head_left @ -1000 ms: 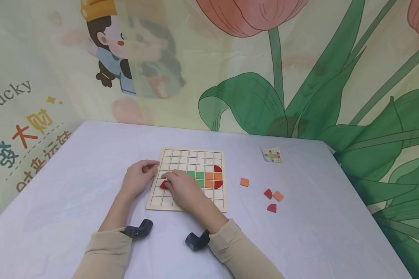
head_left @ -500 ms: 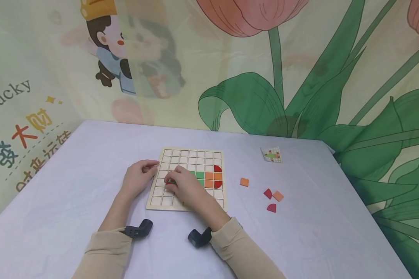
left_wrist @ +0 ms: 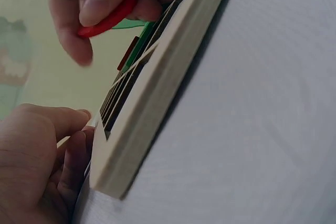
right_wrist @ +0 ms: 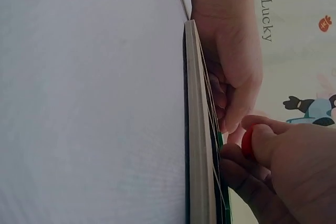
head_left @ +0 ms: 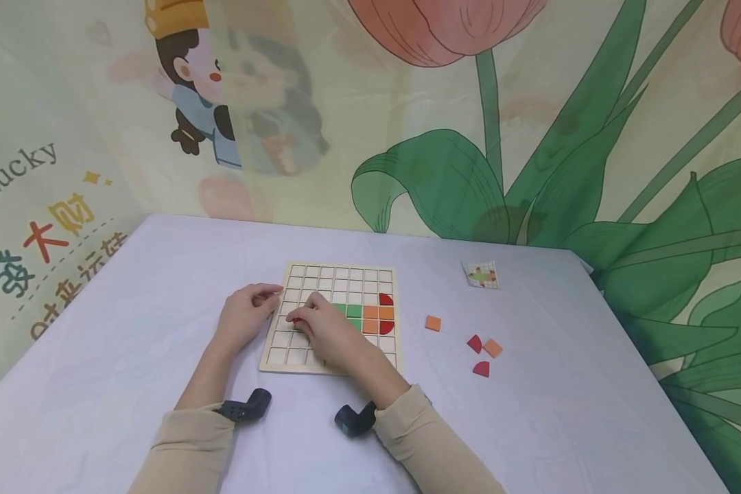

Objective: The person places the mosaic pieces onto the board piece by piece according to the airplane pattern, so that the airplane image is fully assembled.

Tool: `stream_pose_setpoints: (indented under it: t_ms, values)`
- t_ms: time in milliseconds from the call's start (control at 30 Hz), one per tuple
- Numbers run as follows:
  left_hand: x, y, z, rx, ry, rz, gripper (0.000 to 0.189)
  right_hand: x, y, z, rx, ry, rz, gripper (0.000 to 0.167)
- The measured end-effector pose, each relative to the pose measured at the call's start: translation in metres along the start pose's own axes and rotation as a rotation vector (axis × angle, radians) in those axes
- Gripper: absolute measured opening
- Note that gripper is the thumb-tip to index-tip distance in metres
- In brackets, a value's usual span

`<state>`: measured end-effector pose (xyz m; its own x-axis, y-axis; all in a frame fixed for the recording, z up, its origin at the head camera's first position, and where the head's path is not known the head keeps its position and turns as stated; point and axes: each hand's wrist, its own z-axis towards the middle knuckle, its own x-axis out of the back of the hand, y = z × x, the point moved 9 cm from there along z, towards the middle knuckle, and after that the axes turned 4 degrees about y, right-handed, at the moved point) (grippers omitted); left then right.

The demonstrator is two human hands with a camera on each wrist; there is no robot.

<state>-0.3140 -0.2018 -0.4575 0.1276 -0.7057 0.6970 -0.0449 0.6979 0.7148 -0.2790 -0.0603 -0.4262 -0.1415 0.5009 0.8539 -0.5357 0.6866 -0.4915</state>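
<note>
My right hand (head_left: 333, 333) pinches a red quarter-circle tile (left_wrist: 113, 18) between thumb and fingers, close over the left part of a wooden grid board (head_left: 290, 368). Green square tiles (head_left: 355, 311) lie in the grid, partly covered by that hand. To their right sit orange squares (head_left: 370, 326), with red quarter-circles (head_left: 385, 299) at the right edge. In the left wrist view, another red tile (left_wrist: 127, 53) shows on the board beyond the held one. My left hand (head_left: 247, 315) rests at the board's left edge, fingertips touching its side.
Right of the board lie loose orange squares (head_left: 433, 323) and red quarter-circles (head_left: 481, 369) on the white-covered table (head_left: 562, 412). A small pattern card (head_left: 481, 274) lies farther back. A printed backdrop (head_left: 420, 192) stands behind the table.
Compared with a second ago, my right hand sits slightly farther right over the board, and its red tile shows less between the fingers. My left hand stays at the board's edge.
</note>
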Motion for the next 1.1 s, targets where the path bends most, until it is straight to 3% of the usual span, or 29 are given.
stream_pose_setpoints:
  t_ms: [133,267,467,833,967,1100]
  values:
    - [0.0,-0.001,0.0,0.002,-0.005,-0.005,0.033,0.009,0.001,0.001,-0.014,0.097,0.078,0.012]
    - [-0.001,-0.002,0.001,0.006,-0.007,-0.002,0.033,0.014,0.003,0.001,-0.038,0.168,0.142,0.014]
    - [-0.002,-0.003,0.001,0.007,-0.005,0.0,0.032,0.012,0.009,0.001,-0.113,0.178,0.13,0.023]
    - [-0.002,-0.001,0.001,-0.003,-0.006,-0.008,0.032,0.006,0.012,0.002,-0.132,0.164,0.074,0.024]
    - [-0.003,-0.003,0.001,0.009,-0.01,-0.007,0.032,0.008,0.009,0.002,-0.093,0.141,0.026,0.021]
    - [-0.002,-0.002,0.001,0.01,-0.007,-0.01,0.032,0.009,-0.001,0.002,0.071,0.09,-0.105,0.02]
